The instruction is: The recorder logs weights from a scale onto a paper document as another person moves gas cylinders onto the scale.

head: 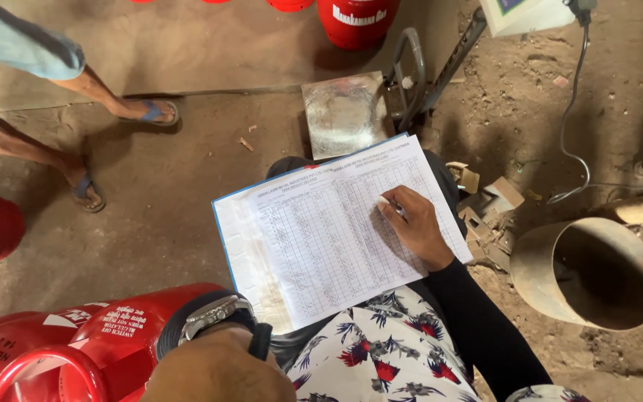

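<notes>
A ruled record sheet (329,238), filled with small handwritten columns, lies on a blue-edged clipboard (225,231) across the person's lap, tilted so its top runs up to the right. The right hand (414,223) rests on the sheet's right half, its grip closed on a pen (390,205) whose pale end shows at the fingertips, touching the paper. The left hand (217,368) sits at the bottom edge, wearing a metal wristwatch (216,313), on top of a red gas cylinder (91,335); whether its grip is open or closed cannot be told. Beyond the sheet, a metal platform scale (344,112) stands on the dirt floor (158,216). A rusty open cylinder shell (586,272) lies to the right. Another person's sandalled feet (113,149) stand at upper left.
</notes>
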